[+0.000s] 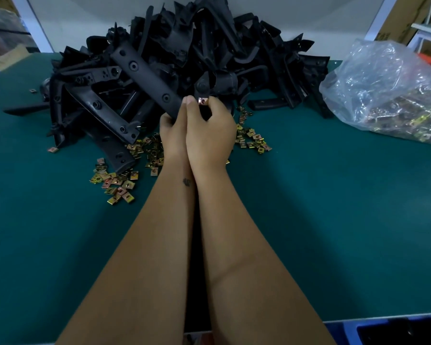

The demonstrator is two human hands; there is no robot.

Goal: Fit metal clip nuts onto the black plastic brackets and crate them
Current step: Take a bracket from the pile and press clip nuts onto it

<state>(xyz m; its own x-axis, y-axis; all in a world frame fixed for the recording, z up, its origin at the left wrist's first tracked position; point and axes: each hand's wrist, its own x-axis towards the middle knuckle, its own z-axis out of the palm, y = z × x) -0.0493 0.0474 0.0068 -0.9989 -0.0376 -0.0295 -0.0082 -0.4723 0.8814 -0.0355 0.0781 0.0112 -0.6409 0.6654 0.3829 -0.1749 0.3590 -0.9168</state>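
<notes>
Beside the brackets [184, 58], a clear bag [383, 78] holds clip nuts [406, 115].

Green table mat [334, 220]; cardboard boxes [398, 23], seemingly, behind.

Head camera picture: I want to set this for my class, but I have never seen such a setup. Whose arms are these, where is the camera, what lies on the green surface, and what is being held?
There is no machine here. A person wears a wide-angle camera on the head, looking forward and down, so the two bare forearms are their own. The left hand and right hand are pressed together. Between them they hold a black plastic bracket, and a small metal clip nut sits at the fingertips, on the bracket's end. On the green table lie a big pile of black brackets, loose clip nuts scattered in front of it, and on the right a clear plastic bag with more clip nuts inside.
</notes>
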